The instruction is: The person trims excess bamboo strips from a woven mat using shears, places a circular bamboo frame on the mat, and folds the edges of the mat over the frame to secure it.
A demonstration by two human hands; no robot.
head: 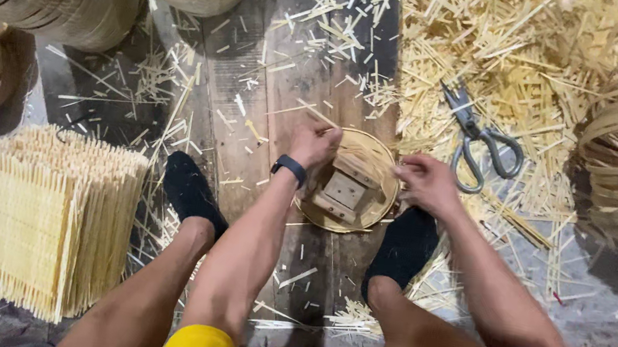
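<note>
Round bamboo hoop (376, 208) flat on wood board (278, 100), between two black-socked feet. Left hand (313, 144) on hoop's upper-left rim, fingers curled, pinching a thin strip. Right hand (424, 182) on hoop's right rim, fingers closed on edge. Wooden block (345, 189) inside hoop. Scissors (477, 141) right of hoop on splinters. Stacked stick mats (40, 216) far left of hoop.

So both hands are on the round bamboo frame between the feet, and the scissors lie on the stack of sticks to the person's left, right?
Not quite. The head view shows the scissors to the person's right, on loose bamboo scraps, not on the stack of sticks. The rest holds: the left hand and right hand are on the round frame between the feet.
</note>
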